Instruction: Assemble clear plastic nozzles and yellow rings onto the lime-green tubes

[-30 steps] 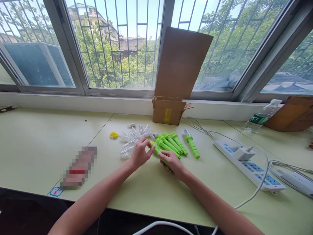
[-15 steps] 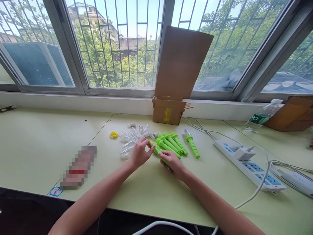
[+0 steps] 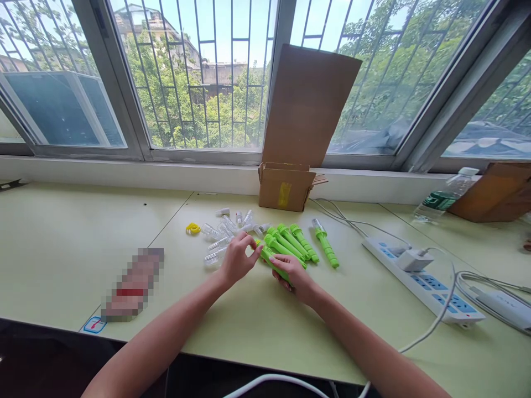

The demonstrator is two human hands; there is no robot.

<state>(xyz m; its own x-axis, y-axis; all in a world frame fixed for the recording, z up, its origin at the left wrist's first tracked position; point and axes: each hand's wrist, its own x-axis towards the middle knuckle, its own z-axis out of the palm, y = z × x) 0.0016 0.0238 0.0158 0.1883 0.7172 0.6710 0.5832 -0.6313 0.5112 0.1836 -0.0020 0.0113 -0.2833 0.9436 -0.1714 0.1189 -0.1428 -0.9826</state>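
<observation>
My right hand [image 3: 291,272] is closed around a bright green plastic tube [image 3: 270,257], which lies slanted with its upper end toward the left. At that end, the thumb and fingers of my left hand [image 3: 238,260] are pinched together, and a small yellow bit [image 3: 258,242] shows beside the fingertips. Just beyond my hands, several similar green tubes [image 3: 297,241] with threaded necks lie side by side. Clear plastic caps [image 3: 213,243] are scattered behind my left hand, some partly hidden by it. One green tube with a clear cap on it [image 3: 326,243] lies apart at the right.
Yellow rings [image 3: 193,228] lie left of the caps. An upright cardboard box [image 3: 286,188] stands against the sill. On the right are a white power strip [image 3: 423,282] with cables, a water bottle [image 3: 446,196] and another box [image 3: 493,193]. A blurred-out object [image 3: 135,284] lies on the left.
Almost nothing differs. Both hands stay at the same place on the green tube, with only a very slight shift of the fingers.
</observation>
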